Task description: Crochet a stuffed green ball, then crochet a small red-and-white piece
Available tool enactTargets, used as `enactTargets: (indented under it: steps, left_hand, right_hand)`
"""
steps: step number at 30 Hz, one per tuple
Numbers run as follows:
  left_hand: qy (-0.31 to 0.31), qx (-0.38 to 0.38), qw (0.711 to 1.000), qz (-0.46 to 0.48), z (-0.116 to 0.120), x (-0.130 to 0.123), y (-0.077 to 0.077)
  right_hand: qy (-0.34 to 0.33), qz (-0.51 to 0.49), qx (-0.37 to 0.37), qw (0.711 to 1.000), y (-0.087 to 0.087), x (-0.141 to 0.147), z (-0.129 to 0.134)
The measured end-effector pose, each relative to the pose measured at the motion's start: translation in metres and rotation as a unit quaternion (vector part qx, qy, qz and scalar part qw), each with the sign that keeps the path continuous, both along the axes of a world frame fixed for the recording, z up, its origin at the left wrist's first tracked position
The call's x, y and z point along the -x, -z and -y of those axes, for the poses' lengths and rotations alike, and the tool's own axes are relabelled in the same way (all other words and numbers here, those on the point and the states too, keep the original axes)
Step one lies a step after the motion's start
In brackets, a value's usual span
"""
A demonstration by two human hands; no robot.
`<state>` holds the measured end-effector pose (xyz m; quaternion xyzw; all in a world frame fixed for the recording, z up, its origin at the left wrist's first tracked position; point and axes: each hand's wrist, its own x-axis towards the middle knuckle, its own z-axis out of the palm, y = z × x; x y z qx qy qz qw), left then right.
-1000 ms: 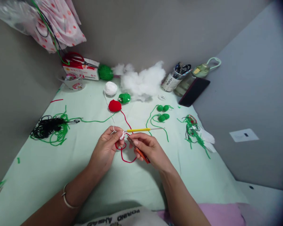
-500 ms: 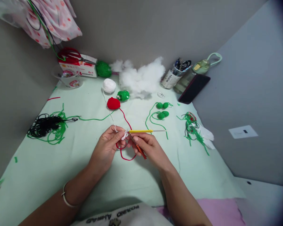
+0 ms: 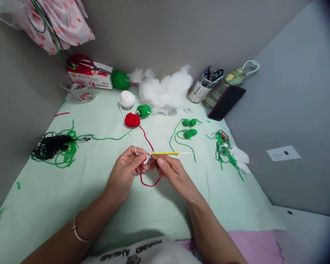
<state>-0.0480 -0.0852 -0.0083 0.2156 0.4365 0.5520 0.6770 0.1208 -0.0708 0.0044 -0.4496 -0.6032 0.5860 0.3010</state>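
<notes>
My left hand (image 3: 128, 167) pinches a small white crocheted piece (image 3: 147, 158) near the middle of the table. White yarn loops over its index finger and runs up to a white ball (image 3: 127, 99). A crochet hook with a yellow handle (image 3: 165, 153) points to the right above my right hand (image 3: 172, 169), whose fingers are closed around its left end beside the white piece. Red yarn (image 3: 151, 186) curls below both hands and leads up to a red ball (image 3: 132, 120).
Green crocheted balls (image 3: 189, 128) lie right of centre, and white stuffing (image 3: 165, 90) sits at the back. Tangled black yarn (image 3: 52, 146) is at the left, yarn scraps (image 3: 224, 146) at the right. A phone (image 3: 227, 103) leans on a bottle (image 3: 235, 76).
The orange-handled tool that was in my right hand no longer shows. My right fingers have closed in and turned slightly beside the white piece.
</notes>
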Motion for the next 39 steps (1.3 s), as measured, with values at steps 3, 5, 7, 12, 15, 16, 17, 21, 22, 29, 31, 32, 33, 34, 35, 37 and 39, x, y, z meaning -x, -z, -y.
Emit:
enactTargets:
  steps: [3, 5, 7, 12, 15, 16, 17, 21, 22, 29, 31, 32, 33, 34, 35, 37, 39]
  left_hand:
    - [-0.003, -0.005, 1.0, -0.011, 0.001, 0.0, 0.001]
    - [-0.003, -0.01, 1.0, -0.021, 0.0, 0.0, 0.002]
    - [-0.004, -0.014, 1.0, -0.026, 0.0, 0.0, 0.003]
    - [0.009, -0.029, 0.999, -0.026, 0.002, -0.002, 0.003]
    - [0.016, -0.027, 0.999, -0.006, 0.0, 0.0, 0.001]
    - [0.009, -0.022, 1.0, 0.006, -0.001, 0.002, 0.0]
    - [-0.004, -0.018, 1.0, 0.019, -0.002, 0.004, -0.001]
    - [-0.065, -0.019, 0.995, 0.071, -0.008, 0.012, -0.004]
    - [-0.066, -0.021, 0.995, 0.077, -0.008, 0.013, -0.005]
    - [0.021, -0.046, 0.999, 0.003, 0.004, 0.0, -0.007]
    - [0.023, -0.066, 0.997, -0.018, 0.006, -0.002, -0.008]
    - [0.023, -0.074, 0.997, -0.023, 0.007, -0.003, -0.008]
    - [0.024, -0.08, 0.996, -0.026, 0.007, -0.003, -0.008]
    - [0.025, -0.084, 0.996, -0.028, 0.008, -0.003, -0.007]
    - [0.025, -0.086, 0.996, -0.029, 0.008, -0.004, -0.007]
    - [0.017, -0.09, 0.995, -0.033, 0.009, -0.004, -0.005]
    - [0.0, -0.09, 0.995, -0.039, 0.009, -0.005, -0.004]
  right_hand:
    - [-0.002, -0.005, 0.003, 1.0, -0.001, 0.0, 0.0]
    - [-0.006, -0.014, -0.001, 1.0, -0.001, 0.0, -0.001]
    - [-0.01, -0.025, -0.013, 1.0, 0.0, 0.001, -0.001]
    - [0.01, -0.033, 0.002, 0.999, 0.004, 0.004, 0.001]
    - [0.007, -0.032, 0.017, 0.999, 0.003, -0.002, -0.001]
    - [-0.011, -0.026, 0.018, 0.999, 0.002, -0.007, -0.003]
    - [-0.032, -0.014, 0.017, 0.999, 0.001, -0.013, -0.005]
    - [-0.012, 0.13, -0.054, 0.99, 0.0, -0.035, -0.015]
    - [0.041, 0.143, -0.094, 0.984, 0.001, -0.037, -0.017]
    - [0.07, -0.098, -0.09, 0.989, 0.005, 0.0, 0.0]
    - [0.082, -0.124, -0.129, 0.98, 0.004, 0.01, 0.005]
    - [0.093, -0.128, -0.148, 0.976, 0.004, 0.013, 0.006]
    - [0.103, -0.131, -0.162, 0.973, 0.003, 0.015, 0.007]
    - [0.112, -0.133, -0.172, 0.97, 0.003, 0.015, 0.007]
    - [0.119, -0.133, -0.177, 0.968, 0.003, 0.015, 0.007]
    - [0.123, -0.12, -0.185, 0.968, 0.001, 0.015, 0.007]
    - [0.121, -0.097, -0.191, 0.969, 0.0, 0.014, 0.007]
